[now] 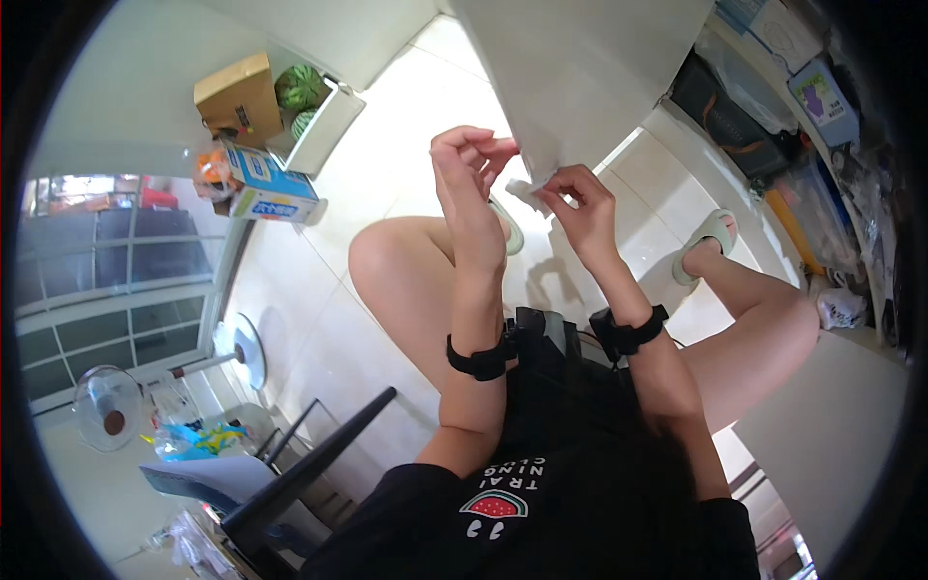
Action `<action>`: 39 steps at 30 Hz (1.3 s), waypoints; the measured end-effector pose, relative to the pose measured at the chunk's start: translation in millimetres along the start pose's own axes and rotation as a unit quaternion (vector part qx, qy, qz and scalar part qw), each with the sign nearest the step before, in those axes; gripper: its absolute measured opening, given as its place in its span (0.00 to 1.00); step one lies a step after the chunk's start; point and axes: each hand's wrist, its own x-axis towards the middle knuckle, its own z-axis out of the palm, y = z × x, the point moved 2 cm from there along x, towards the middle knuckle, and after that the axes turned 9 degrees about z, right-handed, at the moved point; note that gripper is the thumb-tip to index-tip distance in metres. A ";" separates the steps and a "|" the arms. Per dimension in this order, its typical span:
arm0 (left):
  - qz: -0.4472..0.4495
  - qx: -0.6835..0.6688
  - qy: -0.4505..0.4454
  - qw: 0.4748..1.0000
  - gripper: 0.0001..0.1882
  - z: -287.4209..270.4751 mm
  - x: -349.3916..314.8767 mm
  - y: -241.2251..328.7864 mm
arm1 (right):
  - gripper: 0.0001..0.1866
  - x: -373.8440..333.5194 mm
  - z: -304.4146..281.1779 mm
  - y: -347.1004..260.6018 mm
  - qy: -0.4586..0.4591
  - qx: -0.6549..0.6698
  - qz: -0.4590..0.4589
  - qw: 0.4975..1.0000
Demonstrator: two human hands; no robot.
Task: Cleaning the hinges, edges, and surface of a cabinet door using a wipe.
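My right hand pinches a small, crumpled white piece between thumb and fingertips; it looks like tissue or thin wrap, and I cannot tell which. Just left of it, my left hand is raised with its fingers loosely bent and apart. Its fingertips are beside the edge of a tall white panel, and whether they touch it I cannot tell. Nothing shows in that hand. Each wrist wears a black band, the left one and the right one.
Below my hands are my bent knees and light floor tiles. Shelves packed with bags and boxes stand at right. A cardboard box, watermelons and a blue carton sit at upper left. A fan and black chair are lower left.
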 end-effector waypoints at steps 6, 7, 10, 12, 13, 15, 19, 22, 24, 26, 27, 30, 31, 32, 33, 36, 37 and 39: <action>-0.025 0.017 0.037 0.999 0.25 -3.0 -3.2 2.9 | 0.08 37.7 -7.5 -80.0 -0.021 0.226 0.166 0.960; -0.017 0.008 0.031 0.999 0.25 -1.9 -2.1 1.9 | 0.08 45.6 -13.4 -87.8 -0.016 0.228 0.167 0.959; -0.015 0.013 0.023 1.000 0.25 -0.3 -2.7 3.5 | 0.08 54.7 -18.9 -91.4 -0.015 0.262 0.082 0.961; -0.015 0.022 0.018 0.999 0.25 1.8 -2.9 3.7 | 0.08 41.6 -16.5 -55.9 0.007 0.232 0.119 0.965; -0.012 0.021 0.010 1.000 0.25 3.9 -3.5 2.7 | 0.08 34.6 -16.4 -35.6 0.009 0.233 0.115 0.966; -0.007 0.022 -0.001 1.000 0.25 6.1 -2.9 2.7 | 0.08 24.6 -13.2 -8.6 -0.012 0.247 0.165 0.955; -0.003 0.047 0.014 0.999 0.27 -3.2 -1.3 2.4 | 0.11 41.7 -10.4 -46.4 -0.003 0.209 0.173 0.962; 0.000 0.033 0.027 0.999 0.27 7.6 0.9 5.4 | 0.12 67.6 -14.3 -116.3 0.007 0.251 0.074 0.965; 0.004 0.014 0.041 0.999 0.26 11.1 -0.4 8.1 | 0.11 71.4 -17.7 -127.8 0.003 0.277 0.051 0.960; -0.003 0.013 0.046 0.999 0.27 9.1 -0.8 6.9 | 0.11 68.6 -16.6 -119.3 -0.002 0.302 0.026 0.953; 0.002 0.014 0.048 0.999 0.27 5.4 0.5 7.4 | 0.11 60.4 -14.5 -92.6 -0.007 0.259 0.067 0.963; -0.012 0.029 0.014 0.999 0.27 6.6 -1.0 4.9 | 0.10 32.2 -16.4 -3.1 -0.044 0.255 0.199 0.945; -0.014 0.039 0.015 0.999 0.28 3.3 -0.2 5.0 | 0.10 31.6 -17.7 0.7 -0.046 0.257 0.202 0.944; -0.016 0.047 0.013 0.999 0.28 2.8 1.5 4.6 | 0.07 33.3 -19.9 -1.5 -0.072 0.226 0.248 0.939; -0.019 0.047 0.012 0.999 0.28 3.0 2.7 4.0 | 0.05 35.3 -21.8 -4.0 -0.098 0.194 0.293 0.931; -0.006 0.046 0.000 0.999 0.28 3.9 4.2 4.6 | 0.06 65.0 -24.4 -61.4 -0.079 0.212 0.195 0.954; 0.001 0.046 0.018 0.999 0.27 5.2 4.5 5.8 | 0.07 74.6 -25.3 -90.5 -0.077 0.215 0.158 0.961; 0.005 0.046 0.035 0.998 0.27 5.3 3.6 6.5 | 0.08 88.8 -25.0 -133.0 -0.054 0.245 0.069 0.966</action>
